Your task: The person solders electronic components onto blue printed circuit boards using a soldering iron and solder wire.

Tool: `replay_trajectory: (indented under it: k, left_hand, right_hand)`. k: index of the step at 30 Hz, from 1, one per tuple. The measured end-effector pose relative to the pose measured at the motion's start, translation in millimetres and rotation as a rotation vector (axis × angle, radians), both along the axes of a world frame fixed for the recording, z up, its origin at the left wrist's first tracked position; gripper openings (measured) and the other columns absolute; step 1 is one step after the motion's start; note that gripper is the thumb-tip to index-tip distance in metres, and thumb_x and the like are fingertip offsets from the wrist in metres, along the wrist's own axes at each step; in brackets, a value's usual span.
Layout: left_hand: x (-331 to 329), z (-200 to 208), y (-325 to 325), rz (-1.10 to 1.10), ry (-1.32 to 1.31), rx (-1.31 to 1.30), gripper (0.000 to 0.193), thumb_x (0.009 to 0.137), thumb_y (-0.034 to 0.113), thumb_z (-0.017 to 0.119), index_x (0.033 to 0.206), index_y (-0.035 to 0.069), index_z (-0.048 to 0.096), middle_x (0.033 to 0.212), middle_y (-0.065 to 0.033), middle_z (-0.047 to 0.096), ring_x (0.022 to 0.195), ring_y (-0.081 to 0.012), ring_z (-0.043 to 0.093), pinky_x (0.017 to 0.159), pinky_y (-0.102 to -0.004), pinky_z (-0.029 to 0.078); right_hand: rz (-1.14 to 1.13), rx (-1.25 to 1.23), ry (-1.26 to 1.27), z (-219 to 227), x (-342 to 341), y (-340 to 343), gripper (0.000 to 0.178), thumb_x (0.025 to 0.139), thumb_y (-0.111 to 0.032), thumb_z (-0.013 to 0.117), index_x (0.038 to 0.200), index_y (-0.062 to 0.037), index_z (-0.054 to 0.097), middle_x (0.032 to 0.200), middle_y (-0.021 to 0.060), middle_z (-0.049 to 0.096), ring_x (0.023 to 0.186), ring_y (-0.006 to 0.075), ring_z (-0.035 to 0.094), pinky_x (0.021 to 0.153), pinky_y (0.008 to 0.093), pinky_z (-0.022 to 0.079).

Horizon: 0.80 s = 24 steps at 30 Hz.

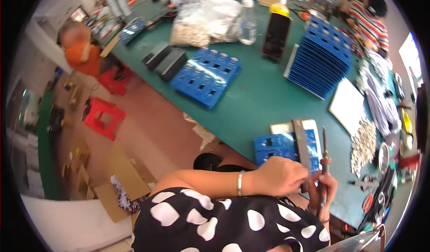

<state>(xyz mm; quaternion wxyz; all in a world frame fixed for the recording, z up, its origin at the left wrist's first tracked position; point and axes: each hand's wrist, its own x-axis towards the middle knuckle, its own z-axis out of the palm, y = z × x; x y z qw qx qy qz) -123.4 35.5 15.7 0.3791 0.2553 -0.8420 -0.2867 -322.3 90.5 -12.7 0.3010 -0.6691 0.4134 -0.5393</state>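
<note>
My right hand [328, 190] grips a soldering iron [325, 162] by its handle, its thin tip pointing away from me. My left hand [283, 176] is closed, its fingertips close to my right hand; whatever they pinch is hidden. Beyond the left hand lies a blue panel [274, 145] with dark square cut-outs, on a white-edged board [280, 129]. A dark flat bar [302, 144] lies lengthwise over this panel, its near end beside my left fingers.
A slanting stack of blue panels [320, 57] stands far right, near a white board [347, 100] and a heap of small pale parts [363, 146]. More blue panels [207, 77] lie left of centre by black blocks [166, 61]. A phone [276, 36] stands upright behind. Two people sit farther off.
</note>
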Motion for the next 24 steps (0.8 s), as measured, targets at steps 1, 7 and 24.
replay_trajectory:
  k: [1,7,24]
  left_hand:
    - [0.1,0.3,-0.3,0.002,-0.020,0.032,0.012,0.073,0.013,0.064,0.081,0.009,0.056,0.070,-0.0057,0.057,0.063,-0.0256,0.060,0.053,-0.0364,0.047]
    - [-2.8,1.6,-7.0,-0.027,-0.131,0.073,0.008,0.075,0.010,0.066,0.082,0.008,0.062,0.073,-0.0071,0.062,0.063,-0.0259,0.062,0.055,-0.0345,0.049]
    - [84.1,-65.5,-28.5,0.558,0.163,0.097,0.007,0.085,0.003,0.055,0.092,-0.001,0.056,0.077,-0.0114,0.058,0.059,-0.0198,0.053,0.056,-0.0271,0.044]
  right_hand:
    - [-0.034,-0.039,0.077,3.0,-1.2,-2.2,0.043,0.073,0.010,0.065,0.104,-0.0122,0.045,0.079,0.0094,0.058,0.070,0.0202,0.057,0.066,0.0329,0.046]
    - [-0.071,-0.026,0.141,14.5,-9.9,-4.8,0.036,0.070,0.007,0.071,0.096,-0.0117,0.056,0.074,0.0052,0.055,0.062,0.0192,0.053,0.057,0.0308,0.044]
    - [-0.330,-0.045,-0.162,-33.9,-59.6,19.2,0.027,0.090,-0.013,0.054,0.113,-0.0025,0.045,0.079,0.0125,0.062,0.069,0.0160,0.058,0.065,0.0287,0.046]
